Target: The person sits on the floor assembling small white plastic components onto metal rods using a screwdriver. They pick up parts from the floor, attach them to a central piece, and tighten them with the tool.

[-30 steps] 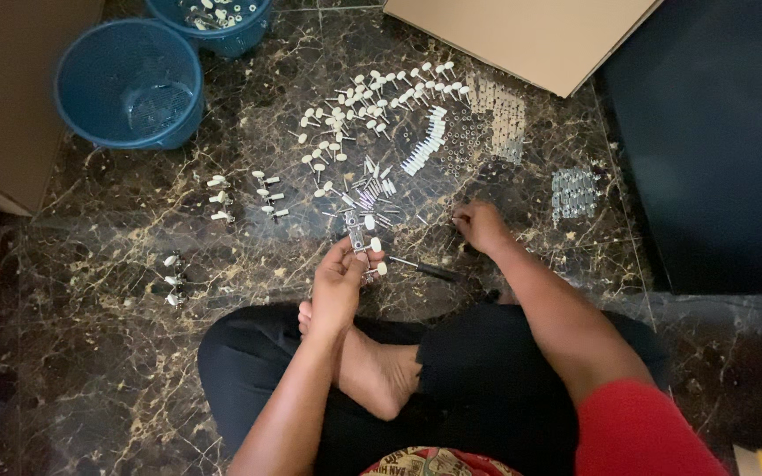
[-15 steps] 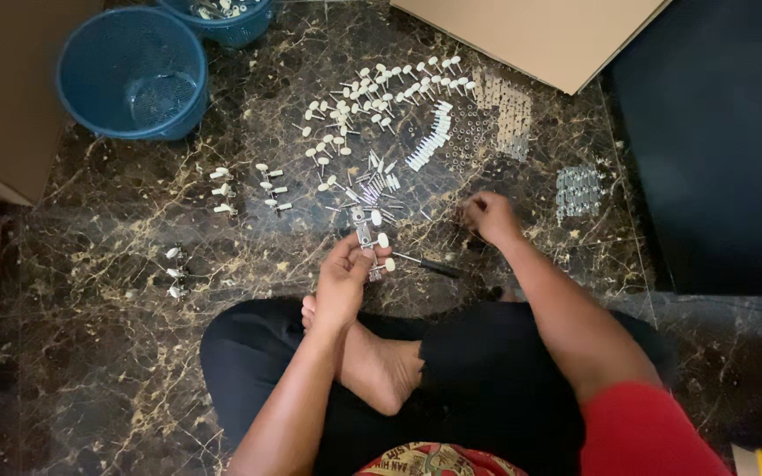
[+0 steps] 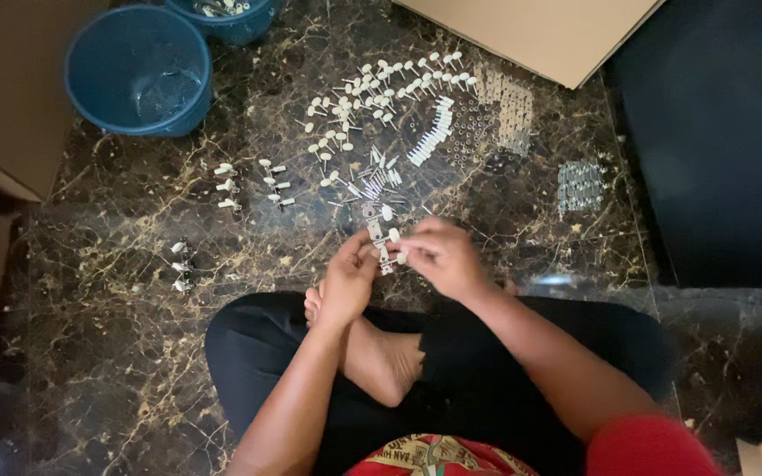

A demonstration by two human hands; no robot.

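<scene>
I sit cross-legged on a dark marble floor (image 3: pixel 116 353). My left hand (image 3: pixel 348 284) grips the lower end of a small metal strip with white knobs (image 3: pixel 383 236). My right hand (image 3: pixel 441 256) meets it from the right, its fingertips pinching at a white knob on the strip. Just beyond my hands lies a pile of small metal pins (image 3: pixel 377 181). Farther out, many white-headed pegs (image 3: pixel 372 92) are spread over the floor, with a neat row of white pieces (image 3: pixel 432 143) beside them.
Two blue buckets stand at the top left, one large (image 3: pixel 138 70) and one partly cut off (image 3: pixel 222 13). Cardboard sheet (image 3: pixel 540 31) lies at the top. A dark mat (image 3: pixel 716 141) fills the right. Finished small assemblies (image 3: pixel 227 185) lie left, and rows of tiny metal parts (image 3: pixel 579 185) right.
My right hand has come in from the floor at the right to meet my left hand at the strip. The left hand has kept its place.
</scene>
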